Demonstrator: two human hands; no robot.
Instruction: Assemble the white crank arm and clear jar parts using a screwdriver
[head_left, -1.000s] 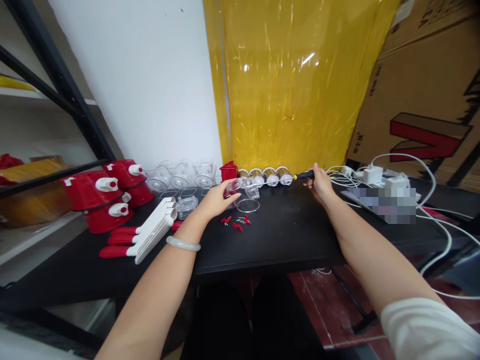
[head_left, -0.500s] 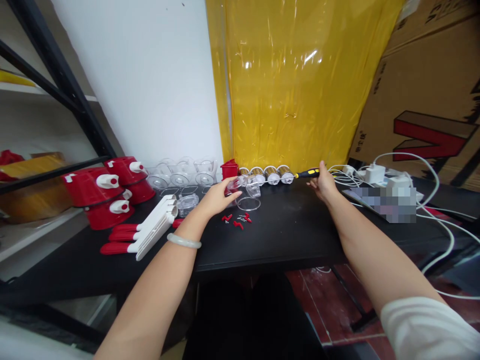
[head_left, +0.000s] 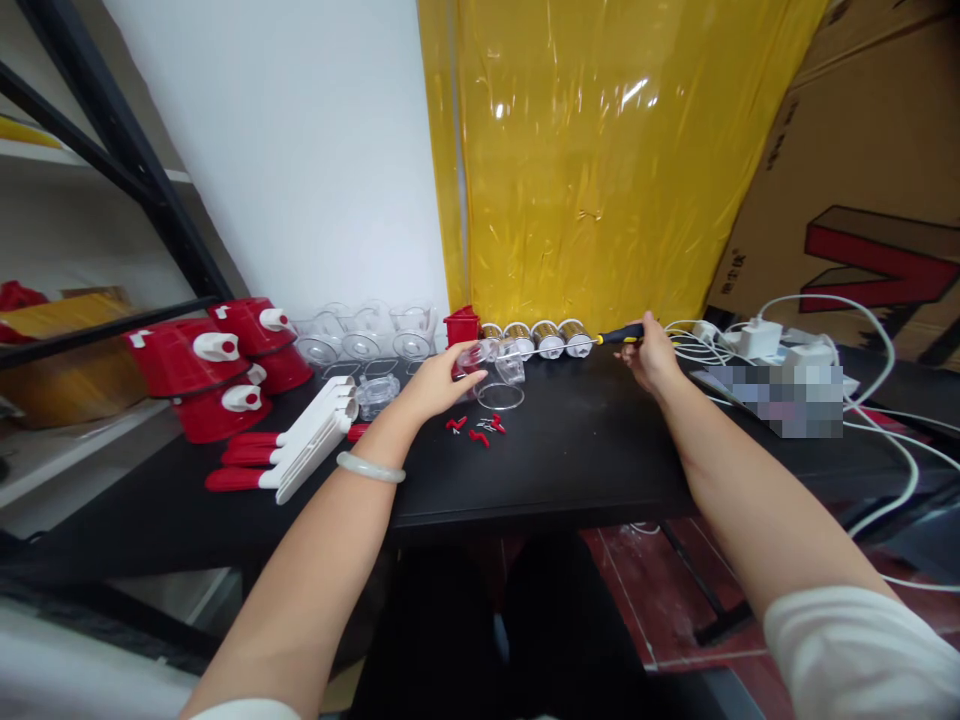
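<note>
My left hand [head_left: 442, 383] is closed around a clear plastic part [head_left: 510, 366] with some red in it, held just above the black table. In my right hand [head_left: 649, 352] is the black and yellow handle of a screwdriver [head_left: 619, 333]. Its long thin shaft points left and reaches the clear part; the exact contact at the tip is too small to make out. A clear ring [head_left: 501, 397] lies below the part. Small red pieces [head_left: 478, 437] and several screws [head_left: 487, 425] are scattered nearer to me.
Drum-like parts [head_left: 547, 340] and a red container [head_left: 462, 326] line the table's back. To the left lie white pieces with red handles [head_left: 319, 430], clear cups [head_left: 364, 340] and stacked red housings [head_left: 217, 375]. Chargers with white cables [head_left: 761, 338] and a blurred phone-like object [head_left: 772, 397] occupy the right.
The screwdriver handle has turned, so its yellow markings show differently. My head view has shifted slightly. Both hands keep their hold on the same things.
</note>
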